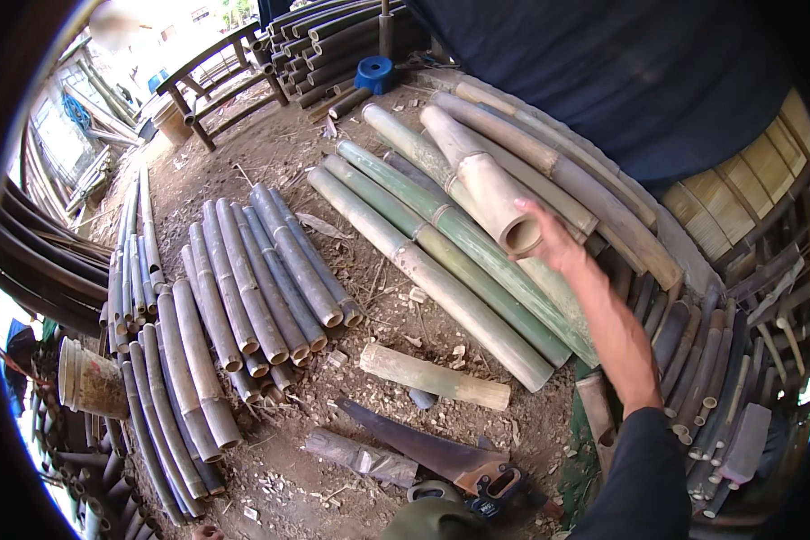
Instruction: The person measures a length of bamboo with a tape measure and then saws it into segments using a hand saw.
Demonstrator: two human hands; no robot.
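Note:
My right hand (552, 243) reaches forward to the cut end of a thick pale bamboo pole (477, 175) and touches its open mouth at the rim; the fingers curl around that end. This pole lies on top of several long green and tan bamboo poles (441, 270) spread across the dirt. My left hand is not in view. A short cut bamboo piece (434, 376) lies on the ground in front of me, and a hand saw (441, 454) with a dark handle lies just below it.
A row of thinner grey bamboo lengths (252, 279) lies to the left. A blue cylinder (374, 72) and a wooden bench (216, 81) stand at the back. A bucket (85, 378) sits at the left. Dark bamboo pieces (702, 360) are stacked at the right.

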